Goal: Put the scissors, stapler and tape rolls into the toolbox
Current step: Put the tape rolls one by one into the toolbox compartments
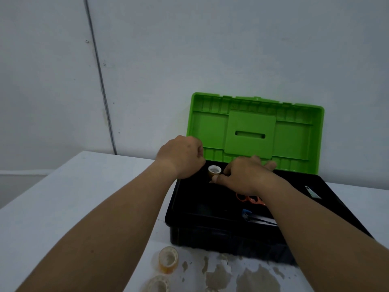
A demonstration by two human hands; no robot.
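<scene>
Toolbox (210, 226) stood open; right hand (246, 175) pinched a tape roll (214, 170) inside, left hand (183, 155) hovered curled, holding nothing visible.

there is a single view, from a wide-angle camera worn on the person's head. it looks forward and steeply down, from close above and behind both forearms. past the left hand (182, 157) and right hand (245, 175) stands the black plastic toolbox with its raised green lid (254, 131), backed by a pale grey wall (210, 49). the worn white tabletop (73, 186) fills the near edge below the hands.
</scene>
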